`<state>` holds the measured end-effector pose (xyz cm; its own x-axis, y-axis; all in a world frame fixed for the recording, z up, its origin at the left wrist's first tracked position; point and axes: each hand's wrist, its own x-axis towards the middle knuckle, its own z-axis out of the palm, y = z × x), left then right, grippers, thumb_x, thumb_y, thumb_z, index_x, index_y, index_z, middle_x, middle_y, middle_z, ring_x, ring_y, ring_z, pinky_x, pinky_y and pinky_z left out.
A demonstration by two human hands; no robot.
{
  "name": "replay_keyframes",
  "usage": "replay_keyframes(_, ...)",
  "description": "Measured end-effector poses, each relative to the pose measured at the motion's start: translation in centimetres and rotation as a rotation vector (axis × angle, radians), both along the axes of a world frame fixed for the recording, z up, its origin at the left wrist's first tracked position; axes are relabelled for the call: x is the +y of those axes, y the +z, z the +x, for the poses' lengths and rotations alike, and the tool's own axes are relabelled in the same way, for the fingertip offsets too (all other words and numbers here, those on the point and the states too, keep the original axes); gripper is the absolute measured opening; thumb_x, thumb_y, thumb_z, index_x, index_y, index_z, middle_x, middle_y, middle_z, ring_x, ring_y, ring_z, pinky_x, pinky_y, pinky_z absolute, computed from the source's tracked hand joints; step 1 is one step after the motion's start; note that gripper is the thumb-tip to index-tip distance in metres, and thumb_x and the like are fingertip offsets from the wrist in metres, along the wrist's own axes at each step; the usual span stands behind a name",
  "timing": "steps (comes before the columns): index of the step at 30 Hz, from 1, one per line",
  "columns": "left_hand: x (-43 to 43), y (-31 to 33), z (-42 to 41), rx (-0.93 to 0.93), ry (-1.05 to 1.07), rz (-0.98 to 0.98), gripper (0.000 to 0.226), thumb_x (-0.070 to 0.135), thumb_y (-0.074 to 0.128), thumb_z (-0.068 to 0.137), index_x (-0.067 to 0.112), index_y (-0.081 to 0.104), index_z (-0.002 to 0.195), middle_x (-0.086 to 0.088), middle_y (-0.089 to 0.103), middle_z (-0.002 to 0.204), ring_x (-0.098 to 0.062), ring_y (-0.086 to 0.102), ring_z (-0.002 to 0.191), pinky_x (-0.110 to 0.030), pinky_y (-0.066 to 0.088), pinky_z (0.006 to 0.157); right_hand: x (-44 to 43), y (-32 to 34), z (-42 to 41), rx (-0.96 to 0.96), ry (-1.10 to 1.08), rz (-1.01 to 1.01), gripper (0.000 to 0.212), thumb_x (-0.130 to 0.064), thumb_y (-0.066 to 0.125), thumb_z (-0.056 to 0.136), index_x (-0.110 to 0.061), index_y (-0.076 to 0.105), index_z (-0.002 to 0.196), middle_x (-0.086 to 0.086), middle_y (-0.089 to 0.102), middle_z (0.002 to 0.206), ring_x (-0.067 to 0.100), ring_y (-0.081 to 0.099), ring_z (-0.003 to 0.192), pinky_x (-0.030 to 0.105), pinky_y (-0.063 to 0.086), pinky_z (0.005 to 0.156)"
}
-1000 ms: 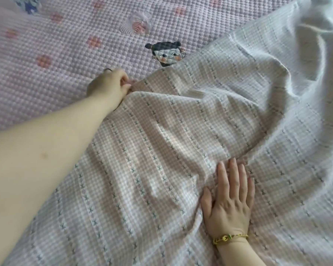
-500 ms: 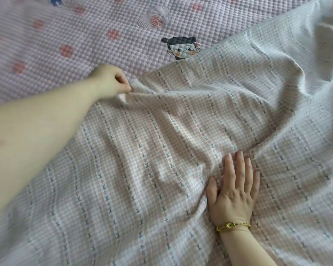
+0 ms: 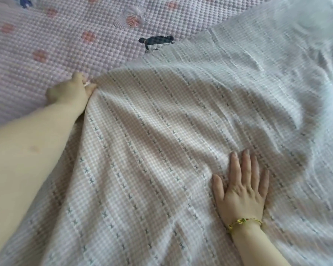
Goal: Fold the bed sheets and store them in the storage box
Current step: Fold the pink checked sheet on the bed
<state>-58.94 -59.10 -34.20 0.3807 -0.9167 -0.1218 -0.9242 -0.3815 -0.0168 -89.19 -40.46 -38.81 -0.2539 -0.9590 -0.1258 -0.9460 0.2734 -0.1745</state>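
A pink-and-white checked bed sheet (image 3: 161,131) with lines of small grey crosses lies rumpled over most of the bed. My left hand (image 3: 69,91) reaches out at the upper left and pinches the sheet's edge, pulling it taut. Lower right, my right hand (image 3: 240,189) lies flat on the sheet with straight fingers, pressing the cloth down; a gold bracelet is on its wrist. No storage box is in view.
Under the sheet lies a quilted lilac mattress cover (image 3: 65,35) with pink flower marks and a dark-haired cartoon figure (image 3: 156,41) half covered by the sheet's edge. The sheet bunches into high folds at the upper right (image 3: 306,45).
My left hand has drawn the sheet's edge down and to the left. The sheet now hides most of the cartoon face. My right hand stays pressed in place.
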Motion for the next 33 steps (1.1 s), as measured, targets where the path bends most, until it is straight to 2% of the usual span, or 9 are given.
replay_keyframes(3, 0.2, 0.3, -0.4, -0.013, -0.043, -0.144, 0.043, 0.031, 0.047, 0.094, 0.002, 0.044, 0.125, -0.029, 0.044, 0.133, -0.042, 0.038, 0.125, -0.045, 0.024, 0.104, 0.0, -0.2, -0.2, -0.056, -0.008, -0.039, 0.066, -0.046, 0.031, 0.083, -0.006, 0.044, 0.134, 0.018, 0.042, 0.140, 0.024, 0.024, 0.132, 0.024, -0.012, 0.112)
replay_keyframes(6, 2.0, 0.3, -2.8, 0.151, -0.143, -0.264, 0.049, 0.024, 0.051, 0.091, 0.008, 0.039, 0.136, -0.016, 0.028, 0.149, -0.039, 0.025, 0.133, -0.043, 0.012, 0.111, -0.1, -0.3, -0.2, -0.056, 0.011, -0.053, 0.063, -0.042, 0.035, 0.083, -0.002, 0.049, 0.129, 0.020, 0.047, 0.135, 0.028, 0.026, 0.127, 0.025, -0.011, 0.113)
replay_keyframes(9, 7.9, -1.1, -7.0, 0.269, -0.389, -0.139, 0.057, 0.041, 0.041, 0.092, 0.012, 0.035, 0.141, -0.014, 0.023, 0.153, -0.036, 0.020, 0.139, -0.044, 0.009, 0.112, -0.1, 0.0, 0.0, -0.079, -0.008, -0.020, 0.067, -0.046, 0.029, 0.083, -0.006, 0.042, 0.136, 0.007, 0.025, 0.142, 0.023, 0.022, 0.135, 0.025, -0.018, 0.112)
replay_keyframes(13, 13.9, -3.0, -10.2, 0.208, -0.489, 0.071, 0.088, 0.063, -0.008, 0.071, 0.023, 0.005, 0.149, -0.001, -0.003, 0.157, -0.019, -0.005, 0.145, -0.031, -0.016, 0.107, 0.1, 0.6, -0.2, -0.105, 0.039, 0.049, 0.073, -0.057, -0.012, 0.065, -0.029, -0.018, 0.132, -0.008, -0.031, 0.135, 0.005, -0.029, 0.128, 0.022, -0.044, 0.090)
replay_keyframes(16, 13.5, -3.4, -10.2, 0.122, -0.449, 0.090, 0.086, 0.065, -0.010, 0.072, 0.026, -0.004, 0.148, 0.001, -0.012, 0.157, -0.016, -0.013, 0.144, -0.027, -0.025, 0.102, 0.1, 0.6, -0.4, -0.130, 0.056, 0.052, 0.077, -0.058, -0.012, 0.064, -0.026, -0.020, 0.133, -0.009, -0.033, 0.133, 0.004, -0.034, 0.124, 0.023, -0.043, 0.091)
replay_keyframes(23, 14.2, -2.4, -12.1, 0.056, -0.325, 0.118, 0.059, 0.043, 0.025, 0.095, 0.023, 0.009, 0.149, 0.000, -0.001, 0.158, -0.017, -0.005, 0.144, -0.035, -0.006, 0.114, -0.3, 0.9, -0.8, -0.181, 0.159, 0.160, 0.088, -0.055, -0.015, 0.066, -0.020, -0.014, 0.146, -0.007, -0.034, 0.142, 0.008, -0.035, 0.130, 0.029, -0.042, 0.092)
replay_keyframes(26, 16.3, -1.9, -15.5, 0.214, -0.095, 0.009, 0.051, 0.028, 0.033, 0.098, 0.017, 0.023, 0.146, -0.005, 0.012, 0.157, -0.024, 0.005, 0.143, -0.037, 0.000, 0.114, -0.2, 2.6, -3.4, -0.317, 0.302, 0.292, 0.067, -0.050, 0.013, 0.092, -0.020, -0.010, 0.148, 0.001, -0.022, 0.154, 0.016, -0.024, 0.140, 0.031, -0.030, 0.103)
replay_keyframes(31, 20.6, -1.6, -25.4, 0.397, 0.010, -0.100, 0.060, 0.032, 0.046, 0.083, -0.005, 0.046, 0.131, -0.029, 0.037, 0.141, -0.049, 0.029, 0.131, -0.056, 0.019, 0.108, 0.9, 5.1, -16.0, -0.126, 0.540, 0.004, 0.050, -0.035, 0.033, 0.094, -0.022, 0.033, 0.143, -0.001, 0.023, 0.154, 0.015, 0.016, 0.143, 0.030, -0.009, 0.111)
replay_keyframes(33, 21.5, -1.2, -31.8, 0.397, -0.094, -0.046, 0.064, 0.041, 0.048, 0.080, -0.004, 0.053, 0.125, -0.032, 0.043, 0.136, -0.053, 0.034, 0.126, -0.061, 0.024, 0.103, 1.6, 6.5, -24.8, -0.109, 0.445, 0.152, 0.052, -0.038, 0.028, 0.098, -0.027, 0.017, 0.147, -0.004, 0.004, 0.157, 0.014, 0.001, 0.145, 0.029, -0.018, 0.110)
